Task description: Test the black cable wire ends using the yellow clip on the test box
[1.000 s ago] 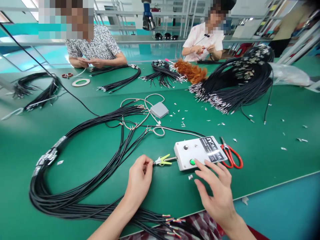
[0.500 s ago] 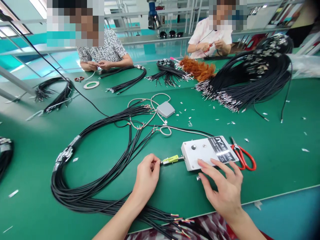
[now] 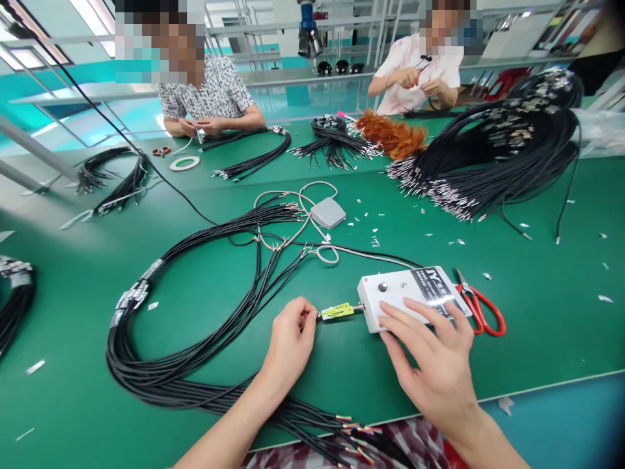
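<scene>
My left hand [image 3: 293,332] is closed in a pinch on the end of a thin black cable, mostly hidden by the fingers. Its tip meets a yellow-green clip [image 3: 338,311] on the short metal shaft of a white control box [image 3: 398,301]. Over the front of that box, my right hand [image 3: 430,345] lies with fingers spread, fingertips on its top and thumb against its near side. A bundle of black cables [image 3: 195,384] loops round on the left and passes under my left forearm, its stripped coloured wire ends at the table's front edge.
Red-handled scissors [image 3: 483,312] lie against the box's right side. Behind are a grey pedal [image 3: 328,213] with its cord and a large heap of black cables [image 3: 508,150]. Two people work across the green table [image 3: 537,312]. White scraps are scattered about.
My right thumb has moved up against the box, and the small silvery scrap by its tip no longer shows. The left hand keeps its pinch. The whole view has shifted slightly.
</scene>
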### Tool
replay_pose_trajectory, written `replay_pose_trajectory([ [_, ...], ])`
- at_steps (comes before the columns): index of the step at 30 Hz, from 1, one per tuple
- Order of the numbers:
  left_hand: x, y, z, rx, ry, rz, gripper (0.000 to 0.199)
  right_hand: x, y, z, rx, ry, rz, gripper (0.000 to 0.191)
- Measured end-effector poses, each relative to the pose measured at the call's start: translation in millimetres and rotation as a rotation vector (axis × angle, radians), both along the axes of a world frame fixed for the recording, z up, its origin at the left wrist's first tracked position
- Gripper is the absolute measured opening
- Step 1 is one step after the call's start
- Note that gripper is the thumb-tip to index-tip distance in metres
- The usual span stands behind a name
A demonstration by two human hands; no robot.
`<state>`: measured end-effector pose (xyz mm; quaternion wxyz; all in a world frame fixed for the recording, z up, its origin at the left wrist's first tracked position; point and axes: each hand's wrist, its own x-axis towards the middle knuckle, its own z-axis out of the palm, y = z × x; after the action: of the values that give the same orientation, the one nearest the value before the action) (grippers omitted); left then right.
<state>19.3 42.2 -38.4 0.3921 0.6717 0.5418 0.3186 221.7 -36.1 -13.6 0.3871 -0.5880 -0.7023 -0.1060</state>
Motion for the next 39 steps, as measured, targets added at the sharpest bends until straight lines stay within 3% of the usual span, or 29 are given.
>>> replay_pose_trajectory([
  [5, 0.5, -1.7, -0.2, 0.012, -0.021, -0.003, 0.017, -14.9, 34.7, 12.0, -0.162, -0.204, 0.151, 0.009],
  [12, 1.0, -3.5, -1.9, 0.018, -0.042, 0.005, 0.017, -19.8, 53.1, 15.6, -0.349, -0.407, 0.173, 0.013],
  [16, 0.5, -3.3, -2.0, 0.018, -0.046, 0.005, 0.017, -21.6, 56.2, 18.2, -0.365, -0.43, 0.178, 0.018],
  [19, 0.7, -2.5, -1.6, 0.016, -0.045, 0.008, 0.017, -21.0, 61.1, 13.5, -0.376, -0.495, 0.198, 0.011],
  [24, 1.1, -2.2, 0.0, 0.012, -0.043, 0.013, 0.017, -19.6, 66.2, 7.5, -0.367, -0.571, 0.216, 0.017],
  [39, 0.6, -1.6, 12.3, -0.065, -0.073, -0.009, 0.017, -19.4, 65.3, 13.8, -0.413, -0.487, 0.207, 0.016],
])
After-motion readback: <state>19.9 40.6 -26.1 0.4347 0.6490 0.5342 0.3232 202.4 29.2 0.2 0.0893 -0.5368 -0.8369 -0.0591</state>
